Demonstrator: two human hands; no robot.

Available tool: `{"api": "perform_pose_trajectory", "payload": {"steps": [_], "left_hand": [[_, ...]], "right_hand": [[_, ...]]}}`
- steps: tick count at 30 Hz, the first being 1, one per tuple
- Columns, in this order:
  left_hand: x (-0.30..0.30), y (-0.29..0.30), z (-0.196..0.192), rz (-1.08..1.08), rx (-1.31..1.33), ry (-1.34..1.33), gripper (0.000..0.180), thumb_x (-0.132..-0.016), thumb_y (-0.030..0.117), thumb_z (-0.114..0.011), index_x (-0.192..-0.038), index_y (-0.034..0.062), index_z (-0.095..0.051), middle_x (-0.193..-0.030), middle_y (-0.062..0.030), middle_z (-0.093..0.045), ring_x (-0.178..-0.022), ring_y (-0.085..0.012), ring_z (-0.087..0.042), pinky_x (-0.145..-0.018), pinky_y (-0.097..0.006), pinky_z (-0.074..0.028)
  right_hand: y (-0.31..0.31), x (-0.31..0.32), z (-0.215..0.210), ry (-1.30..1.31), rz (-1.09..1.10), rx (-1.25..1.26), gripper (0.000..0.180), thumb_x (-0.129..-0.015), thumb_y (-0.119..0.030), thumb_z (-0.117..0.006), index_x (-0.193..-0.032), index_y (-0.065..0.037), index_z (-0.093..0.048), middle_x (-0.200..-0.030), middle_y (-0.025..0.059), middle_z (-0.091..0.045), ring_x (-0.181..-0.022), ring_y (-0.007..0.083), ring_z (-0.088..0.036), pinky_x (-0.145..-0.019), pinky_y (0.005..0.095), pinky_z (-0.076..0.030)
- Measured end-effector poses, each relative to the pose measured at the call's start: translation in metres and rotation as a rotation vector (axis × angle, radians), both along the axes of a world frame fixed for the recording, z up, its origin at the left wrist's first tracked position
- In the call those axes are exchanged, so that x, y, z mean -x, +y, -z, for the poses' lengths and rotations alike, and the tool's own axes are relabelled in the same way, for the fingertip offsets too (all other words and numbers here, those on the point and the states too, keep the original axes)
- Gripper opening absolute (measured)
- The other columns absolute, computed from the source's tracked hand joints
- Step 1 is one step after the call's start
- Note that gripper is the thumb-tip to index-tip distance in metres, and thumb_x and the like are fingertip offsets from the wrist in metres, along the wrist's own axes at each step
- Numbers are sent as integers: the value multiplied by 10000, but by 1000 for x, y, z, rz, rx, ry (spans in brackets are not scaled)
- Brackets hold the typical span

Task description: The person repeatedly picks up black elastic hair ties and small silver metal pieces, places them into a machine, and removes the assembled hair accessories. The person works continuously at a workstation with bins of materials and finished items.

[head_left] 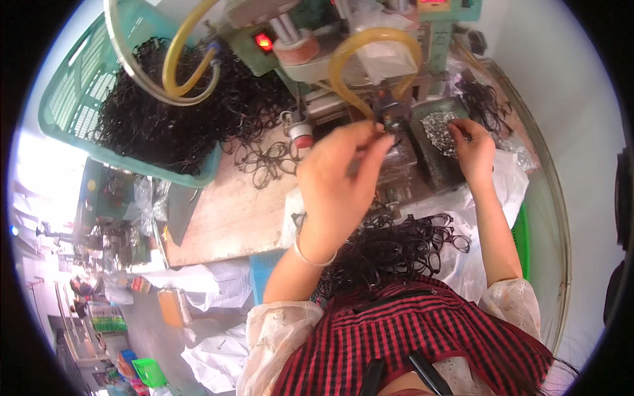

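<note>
My left hand [340, 181] is raised at the front of a green machine [264, 59]. Its thumb and fingertips are pinched together close to the work head [393, 109]; whatever sits between them is too small and blurred to name. My right hand [475, 150] reaches to a dark tray [441, 173] holding a heap of small shiny metal parts [438, 132]. The right fingertips are closed at the heap's right edge, and any part in them is hidden. Black glasses frames [403, 254] are piled below my hands, near my lap.
A teal plastic basket [125, 165] heaped with black frames stands at the left, with more loose frames [267, 164] on the wooden tabletop [231, 221]. Yellow hoses [340, 66] loop before the machine. A red-topped emergency stop button [302, 135] stands left of the work head. A wall [574, 132] closes the right side.
</note>
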State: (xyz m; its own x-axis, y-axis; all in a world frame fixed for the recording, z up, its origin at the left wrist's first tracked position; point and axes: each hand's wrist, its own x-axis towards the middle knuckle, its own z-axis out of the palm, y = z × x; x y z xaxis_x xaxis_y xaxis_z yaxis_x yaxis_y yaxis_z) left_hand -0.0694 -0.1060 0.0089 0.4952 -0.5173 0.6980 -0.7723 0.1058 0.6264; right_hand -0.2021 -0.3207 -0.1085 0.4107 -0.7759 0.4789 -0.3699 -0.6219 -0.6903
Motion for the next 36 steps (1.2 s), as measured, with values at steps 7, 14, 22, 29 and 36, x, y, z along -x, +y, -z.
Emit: {"api": "perform_pose_trajectory", "payload": {"steps": [7,14,22,29,36], "left_hand": [[-48,89,9,-552,336,106,115,-869,-75,-633,-981,-66,-659,-877,-132,-699,-801,-194,-674,-737,-273,-572],[-143,85,122,-122,-760,-213,143,-780,-1,-696,-914,47,-701,-1138,-153,-670,-1108,-333,-615,-904,-392,-508],[-146,108,170,-199,-184,348,137,-898,-57,-564,-1026,-14,-584,-1058,-140,-663,-968,-208,-647,-825,-337,-565],[-99,87,87,-143,150,530,127,-973,47,-544,-1091,-1,-537,-1052,-91,-611,-891,-169,-632,-725,-282,-569],[-93,68,99,-132,208,597,103,-960,68,-580,-1037,29,-524,-1008,-67,-612,-860,-131,-624,-659,-258,-570]], "right_hand": [[5,23,8,-116,11,-52,187,-831,-33,-684,-1011,-52,-730,-985,134,-710,-933,258,-680,-843,348,-515],[14,-11,-7,-208,-103,-1,130,-819,-46,-691,-940,-65,-736,-929,125,-703,-915,286,-658,-820,353,-502],[7,72,25,-22,140,183,150,-821,-3,-676,-947,-57,-738,-911,123,-706,-868,292,-658,-767,361,-515],[54,38,-44,-148,-251,99,134,-794,-21,-718,-917,-67,-744,-891,100,-727,-836,258,-676,-789,368,-521],[71,-56,-32,-513,-477,-301,281,-827,14,-675,-1106,-13,-665,-940,89,-721,-895,182,-682,-826,302,-506]]}}
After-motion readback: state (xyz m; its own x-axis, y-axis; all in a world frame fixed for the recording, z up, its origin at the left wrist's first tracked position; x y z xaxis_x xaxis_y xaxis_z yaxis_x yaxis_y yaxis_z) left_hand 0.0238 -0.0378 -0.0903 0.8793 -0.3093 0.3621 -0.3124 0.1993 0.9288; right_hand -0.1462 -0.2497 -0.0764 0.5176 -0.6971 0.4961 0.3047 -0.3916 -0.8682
